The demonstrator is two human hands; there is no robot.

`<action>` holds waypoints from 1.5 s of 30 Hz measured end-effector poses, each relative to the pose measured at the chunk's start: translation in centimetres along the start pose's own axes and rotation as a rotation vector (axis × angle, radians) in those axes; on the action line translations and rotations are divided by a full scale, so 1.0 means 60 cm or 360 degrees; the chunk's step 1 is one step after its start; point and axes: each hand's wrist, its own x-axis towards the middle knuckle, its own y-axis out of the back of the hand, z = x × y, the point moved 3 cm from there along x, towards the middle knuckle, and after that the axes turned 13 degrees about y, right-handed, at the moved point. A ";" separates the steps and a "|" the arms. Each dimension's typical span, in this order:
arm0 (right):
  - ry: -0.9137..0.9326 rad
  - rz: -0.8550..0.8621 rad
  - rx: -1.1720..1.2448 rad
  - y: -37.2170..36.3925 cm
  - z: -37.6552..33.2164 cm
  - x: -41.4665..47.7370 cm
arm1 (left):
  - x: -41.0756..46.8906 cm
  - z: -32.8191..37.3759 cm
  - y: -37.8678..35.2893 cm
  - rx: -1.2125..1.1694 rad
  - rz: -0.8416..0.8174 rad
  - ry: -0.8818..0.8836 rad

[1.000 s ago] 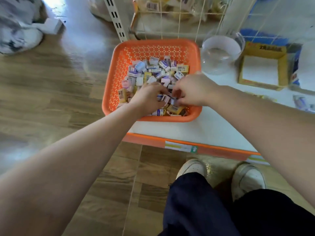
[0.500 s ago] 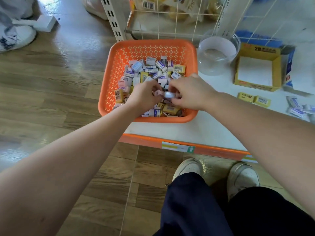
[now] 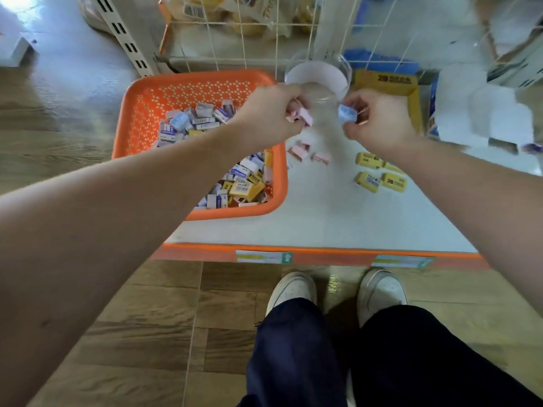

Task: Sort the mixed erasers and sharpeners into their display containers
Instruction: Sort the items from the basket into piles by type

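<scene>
An orange basket (image 3: 138,113) on the white shelf holds several mixed erasers and sharpeners (image 3: 246,183). My left hand (image 3: 270,113) pinches a pink piece (image 3: 304,117) just right of the basket. My right hand (image 3: 379,118) pinches a light blue piece (image 3: 346,114). Both hands hover in front of a clear round tub (image 3: 317,74). Under them lie a few pink pieces (image 3: 308,154) on the shelf. Several yellow erasers (image 3: 379,174) lie further right, in front of a yellow display box (image 3: 388,83).
The shelf's orange front edge (image 3: 323,255) runs above my two white shoes (image 3: 293,289). White wire mesh (image 3: 264,30) and packaged goods stand behind the tub. More boxes (image 3: 514,63) sit at the far right. Wooden floor lies to the left.
Both hands have left the basket and moved right toward the clear tub, the left carrying a pink piece and the right a light blue one. The view has shifted rightward.
</scene>
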 end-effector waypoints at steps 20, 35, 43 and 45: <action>-0.0186 -0.0422 0.0137 -0.071 0.026 -0.043 | 0.022 0.015 -0.057 0.0629 -0.0274 -0.0187; 0.0529 -0.0294 0.0426 -0.095 -0.192 0.003 | -0.094 -0.143 0.052 0.0074 -0.0211 0.0399; 0.0703 -0.0770 -0.0331 -0.145 -0.205 0.003 | -0.145 -0.211 0.027 0.0105 -0.0295 0.0503; 0.0758 -0.0882 -0.0484 -0.147 -0.213 0.004 | -0.149 -0.213 0.024 0.0128 -0.0333 0.0500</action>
